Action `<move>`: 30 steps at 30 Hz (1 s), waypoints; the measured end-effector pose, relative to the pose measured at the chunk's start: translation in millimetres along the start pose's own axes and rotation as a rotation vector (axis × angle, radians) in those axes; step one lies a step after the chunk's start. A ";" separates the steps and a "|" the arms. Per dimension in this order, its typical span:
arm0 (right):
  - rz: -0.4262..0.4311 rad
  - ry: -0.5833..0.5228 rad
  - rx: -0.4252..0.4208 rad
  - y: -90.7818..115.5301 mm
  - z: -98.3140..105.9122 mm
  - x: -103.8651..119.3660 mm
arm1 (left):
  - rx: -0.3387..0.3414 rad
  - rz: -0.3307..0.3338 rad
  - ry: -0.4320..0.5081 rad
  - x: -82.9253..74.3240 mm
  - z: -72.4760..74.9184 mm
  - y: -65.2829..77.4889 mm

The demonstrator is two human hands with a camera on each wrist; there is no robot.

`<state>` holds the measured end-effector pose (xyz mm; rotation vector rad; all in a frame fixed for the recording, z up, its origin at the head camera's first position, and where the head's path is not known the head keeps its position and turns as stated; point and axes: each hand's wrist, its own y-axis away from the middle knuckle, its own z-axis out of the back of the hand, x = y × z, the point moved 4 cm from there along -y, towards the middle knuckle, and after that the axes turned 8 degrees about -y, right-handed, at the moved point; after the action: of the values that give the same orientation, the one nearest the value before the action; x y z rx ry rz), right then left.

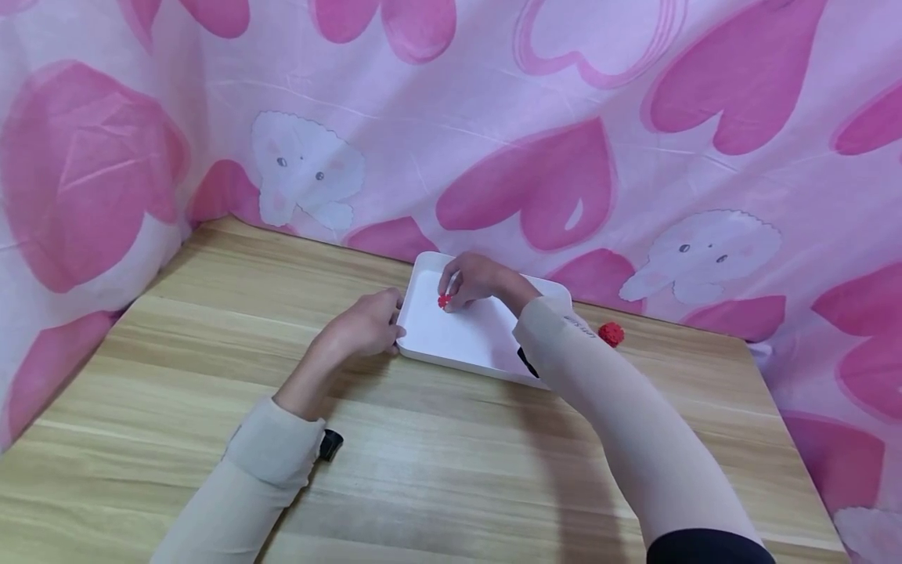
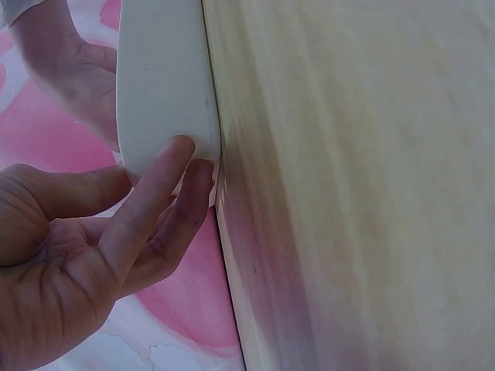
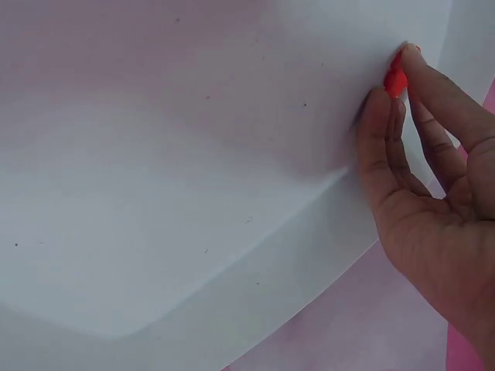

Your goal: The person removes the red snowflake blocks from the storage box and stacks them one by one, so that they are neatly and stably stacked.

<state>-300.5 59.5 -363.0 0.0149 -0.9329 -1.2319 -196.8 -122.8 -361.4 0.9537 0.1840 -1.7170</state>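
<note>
A shallow white tray (image 1: 458,337) sits on the wooden table near its back edge. My left hand (image 1: 369,321) grips the tray's left front corner, its thumb at the rim and fingers against the outer wall (image 2: 166,85) in the left wrist view. Over the tray's floor, my right hand (image 1: 479,280) pinches a small red notched plastic piece (image 1: 444,301) between thumb and fingers. From the right wrist, this red piece (image 3: 396,81) shows partly hidden by the fingertips, close to the tray's floor (image 3: 155,193).
To the right of the tray lies a round, bumpy red object (image 1: 611,334), partly beside the right sleeve. A pink heart-patterned curtain (image 1: 395,141) hangs right behind the table (image 1: 395,470). A black wrist-worn part (image 1: 331,445) sticks out at the left cuff.
</note>
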 end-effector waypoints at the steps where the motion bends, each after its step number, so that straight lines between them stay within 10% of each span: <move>1: -0.002 0.006 -0.003 -0.7 -0.8 0.1 | 0.002 0.003 -0.001 0.1 0.0 -0.2; 30: 0.002 -0.105 -0.060 17.2 21.4 -24.4 | 0.000 -0.005 -0.007 3.0 -0.6 -1.7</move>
<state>-300.6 95.5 -355.5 -0.0985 -0.9858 -1.2680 -198.2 -124.1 -364.4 0.9480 0.1814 -1.7249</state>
